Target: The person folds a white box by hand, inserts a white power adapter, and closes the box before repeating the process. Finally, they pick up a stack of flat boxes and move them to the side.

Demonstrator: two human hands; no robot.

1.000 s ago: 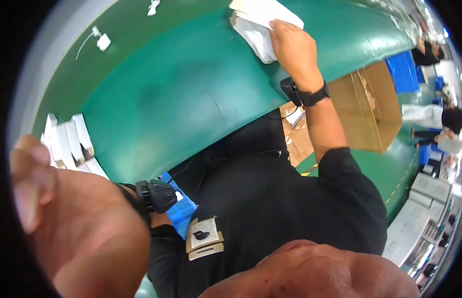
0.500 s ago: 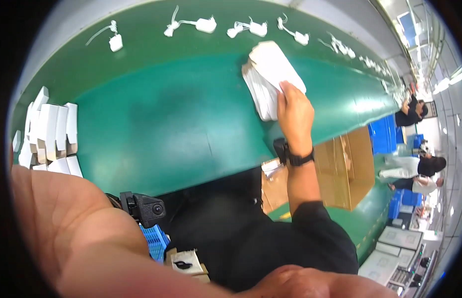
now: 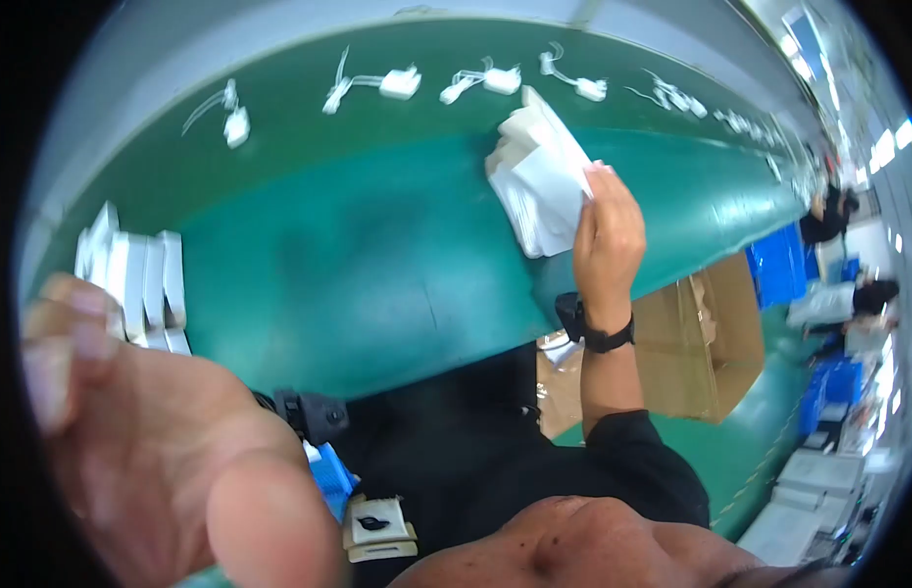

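My right hand (image 3: 611,230) pinches the near right edge of a flat white carton (image 3: 558,132) with thumb and fingertips. That carton is tilted up at the top of a stack of flat white cartons (image 3: 530,211) on the green bench. My left hand (image 3: 172,441) is very close to the camera at the lower left. Its palm and thumb loom large, the fingers are blurred but apart, and nothing shows in it. Beyond its fingers, several white boxes (image 3: 142,279) stand side by side at the bench's left end.
White power adapters with cables (image 3: 401,83) lie in a row along the far side of the green bench (image 3: 358,294). Below its near edge are a large cardboard box (image 3: 662,343), a blue crate (image 3: 330,480) and a small open box (image 3: 372,524). People (image 3: 867,304) are in the right background.
The right hand has raised the top carton's edge and tilted it away from the stack. The left hand has turned, its thumb and fingers now showing. The whole view has shifted slightly.
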